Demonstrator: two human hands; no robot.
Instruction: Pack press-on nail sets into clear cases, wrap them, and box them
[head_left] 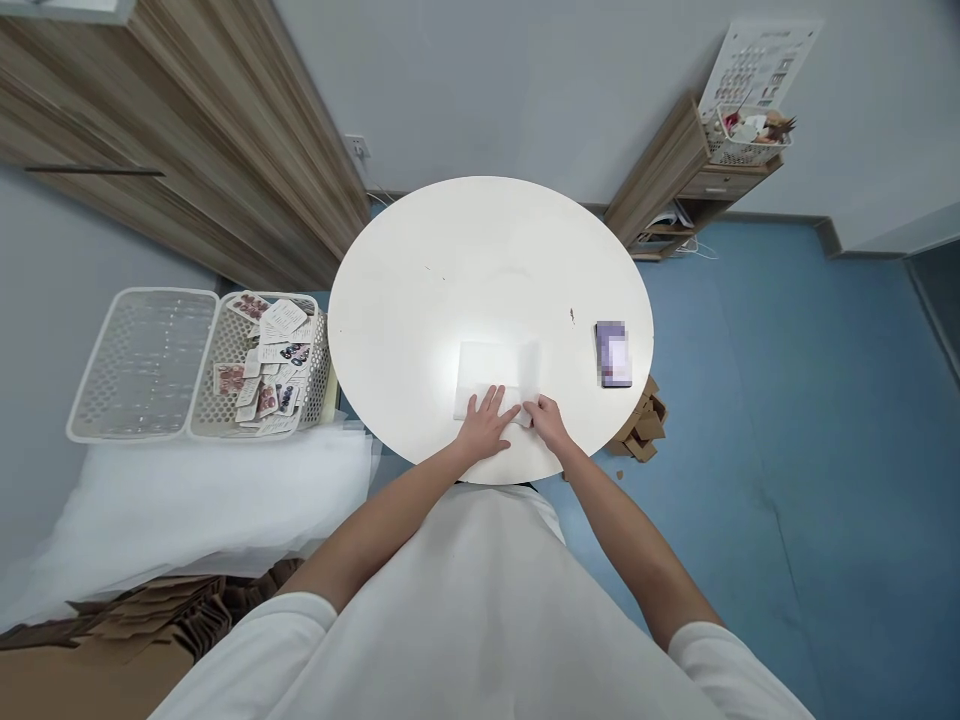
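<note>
Left hand (484,430) flat on white sheet (486,368), fingers spread wide, pressing down. Right hand (547,420) at sheet's right part, fingers narrow, pinching its lower edge. Sheet on white tabletop (480,250), lower centre of frame (pale on pale, outline faint). Phone-like purple object (613,354) near tabletop's right edge. Basket of printed cards (262,370) at left of frame, beside basket with clear contents (146,365).

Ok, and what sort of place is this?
Probably a small packing room: brown cardboard and filmy white sheeting lie piled on the left, and a white basket holding printed cards sits near the round white table.
</note>
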